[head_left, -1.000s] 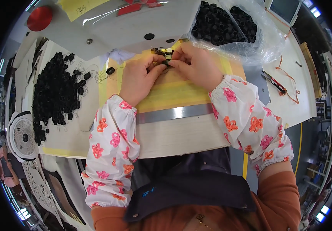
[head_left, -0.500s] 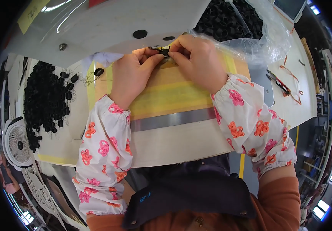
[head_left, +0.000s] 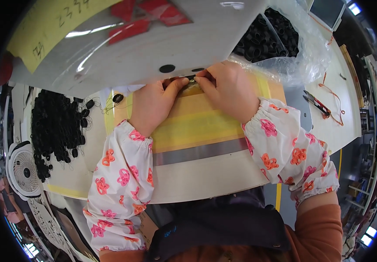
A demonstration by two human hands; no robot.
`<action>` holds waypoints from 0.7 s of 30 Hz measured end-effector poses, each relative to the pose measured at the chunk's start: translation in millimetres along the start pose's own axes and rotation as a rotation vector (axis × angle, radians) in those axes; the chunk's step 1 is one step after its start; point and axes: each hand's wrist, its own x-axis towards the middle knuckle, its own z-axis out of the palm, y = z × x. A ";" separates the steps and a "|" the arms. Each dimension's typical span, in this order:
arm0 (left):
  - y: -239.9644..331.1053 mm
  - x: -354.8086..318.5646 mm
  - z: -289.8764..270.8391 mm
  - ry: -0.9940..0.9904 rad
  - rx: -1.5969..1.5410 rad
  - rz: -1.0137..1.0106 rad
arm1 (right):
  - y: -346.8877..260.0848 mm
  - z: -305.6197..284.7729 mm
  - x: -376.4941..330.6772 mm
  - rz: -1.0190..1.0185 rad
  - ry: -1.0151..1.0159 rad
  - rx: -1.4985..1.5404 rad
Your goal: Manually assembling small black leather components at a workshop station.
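While fingers [head_left: 179, 83] of the left hand [head_left: 151, 103] and right hand [head_left: 233, 91] pinch a small dark piece [head_left: 191, 78] by the machine head [head_left: 129, 56], likely steadying it from both sides, black loops [head_left: 55, 126] lie heaped at the counter's [head_left: 210, 177] left.

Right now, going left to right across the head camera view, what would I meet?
White fan → pile of black loops → single black loop → left hand → small dark piece → right hand → red-and-black tool.
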 end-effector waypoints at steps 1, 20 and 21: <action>1.5 0.4 -0.2 -0.001 0.000 0.009 | -0.1 -1.1 0.4 -0.002 0.008 -0.005; -4.5 -0.4 1.5 0.039 -0.019 0.043 | -1.8 1.1 2.9 0.052 -0.011 0.000; -0.5 -2.4 -4.0 0.013 -0.027 -0.039 | -6.0 0.1 5.3 0.048 -0.013 -0.018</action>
